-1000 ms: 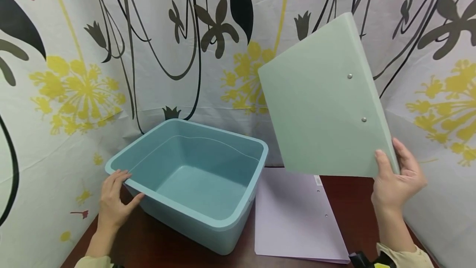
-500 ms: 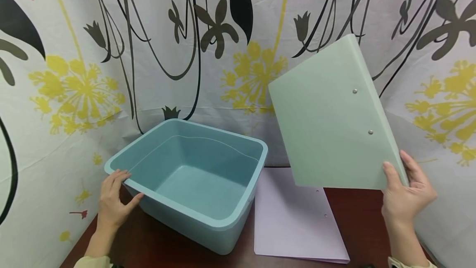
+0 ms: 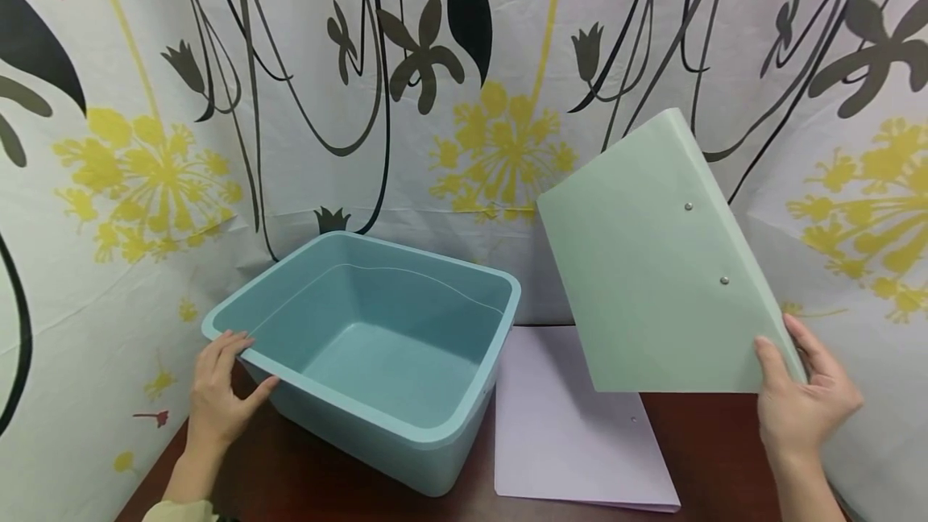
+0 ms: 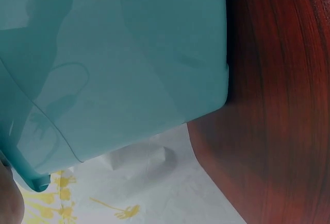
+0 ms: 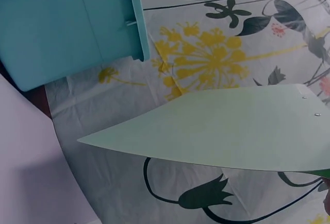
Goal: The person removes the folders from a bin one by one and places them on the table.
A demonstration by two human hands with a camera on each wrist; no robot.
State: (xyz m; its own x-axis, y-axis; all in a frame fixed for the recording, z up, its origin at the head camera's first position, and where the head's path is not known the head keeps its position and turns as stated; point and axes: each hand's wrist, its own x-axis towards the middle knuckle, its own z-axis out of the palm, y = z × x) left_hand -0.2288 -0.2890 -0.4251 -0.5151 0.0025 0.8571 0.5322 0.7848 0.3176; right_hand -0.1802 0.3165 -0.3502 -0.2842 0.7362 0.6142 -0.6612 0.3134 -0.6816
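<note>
My right hand (image 3: 808, 397) grips a pale green ring binder (image 3: 652, 272) by the lower end of its spine, thumb on the cover and fingers behind. The binder is tilted in the air, overlapping the far part of a lilac binder (image 3: 573, 449) that lies flat on the table. In the right wrist view the green binder (image 5: 221, 131) stretches across the middle. My left hand (image 3: 217, 401) rests on the near left rim of a blue plastic tub (image 3: 377, 421), fingertips over the edge and thumb along the outer side. Nothing lies inside the tub.
A dark reddish-brown wooden table (image 3: 319, 482) bears the tub and the lilac binder. Behind and on both sides hangs a white cloth (image 3: 304, 176) with yellow, black and red flower prints, close to the tub's far side.
My right hand has moved down and to the right with the green binder, bringing it lower over the lilac one. The left hand and the tub have stayed in place.
</note>
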